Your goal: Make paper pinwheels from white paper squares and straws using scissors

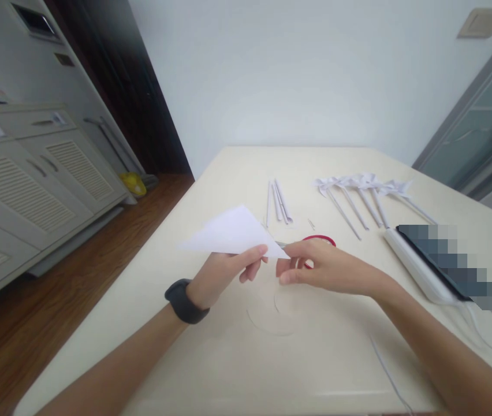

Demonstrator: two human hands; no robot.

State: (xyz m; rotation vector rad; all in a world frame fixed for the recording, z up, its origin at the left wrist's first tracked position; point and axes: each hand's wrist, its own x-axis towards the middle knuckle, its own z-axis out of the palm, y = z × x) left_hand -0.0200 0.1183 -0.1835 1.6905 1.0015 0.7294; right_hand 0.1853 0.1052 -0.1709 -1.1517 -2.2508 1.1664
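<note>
So my left hand [246, 263] is clamped on a white paper triangle [233, 228], thumb on top, fingers under. My right hand [309, 264] is curled up right at the paper's pointy corner, but honestly can't tell if it's pinching it. Red-handled scissors [321, 236] sit just behind that hand on the table [211, 358]. Paper rolls [283, 200] lie beyond both hands, paper pinwheels [366, 181] farther right. Cabinet [68, 164] off left of me is shut, can't see inside.
</note>
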